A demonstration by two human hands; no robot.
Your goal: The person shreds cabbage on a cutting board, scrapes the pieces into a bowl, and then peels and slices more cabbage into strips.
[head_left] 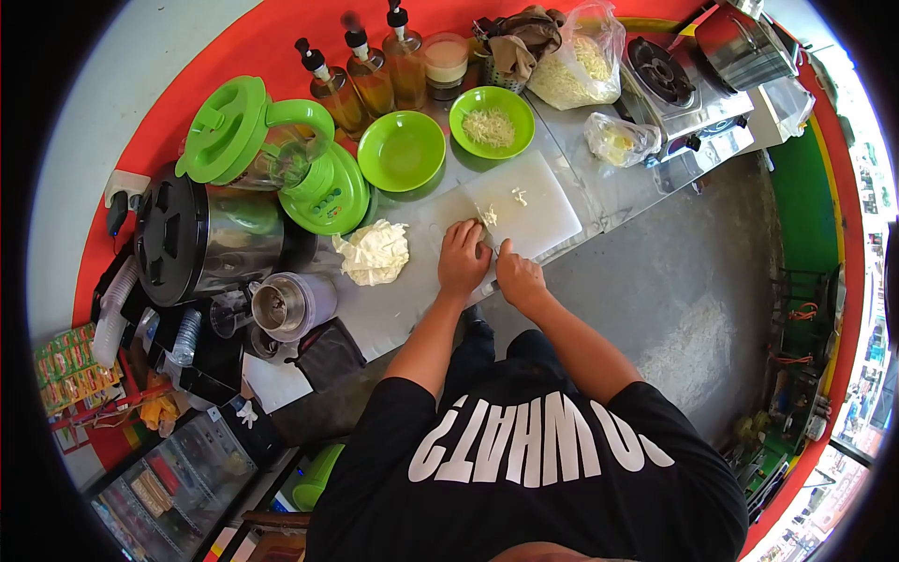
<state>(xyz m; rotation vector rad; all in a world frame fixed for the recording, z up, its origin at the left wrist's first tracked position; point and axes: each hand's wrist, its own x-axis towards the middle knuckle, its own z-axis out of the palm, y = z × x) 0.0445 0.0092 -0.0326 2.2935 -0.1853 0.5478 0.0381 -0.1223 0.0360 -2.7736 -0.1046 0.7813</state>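
On the white cutting board (543, 211), my left hand (465, 255) curls its fingers down over cabbage that it mostly hides. Pale cabbage shreds (489, 216) lie right by its fingertips, and a few more (520, 196) are farther up the board. My right hand (521, 280) is closed close beside it at the board's near edge, around what looks like a knife; the grip covers most of it. A cut cabbage (375, 253) rests on the metal counter left of my left hand. Behind the board, a green bowl (458, 101) holds shreds (489, 128); another green bowl (402, 151) stands beside it.
A green blender (323, 192) and a large black-lidded pot (220, 234) crowd the left. Pump bottles (367, 80) line the back. A bag of shreds (576, 75) and a gas stove (679, 89) are at the right. A metal-topped container (292, 306) sits at near left.
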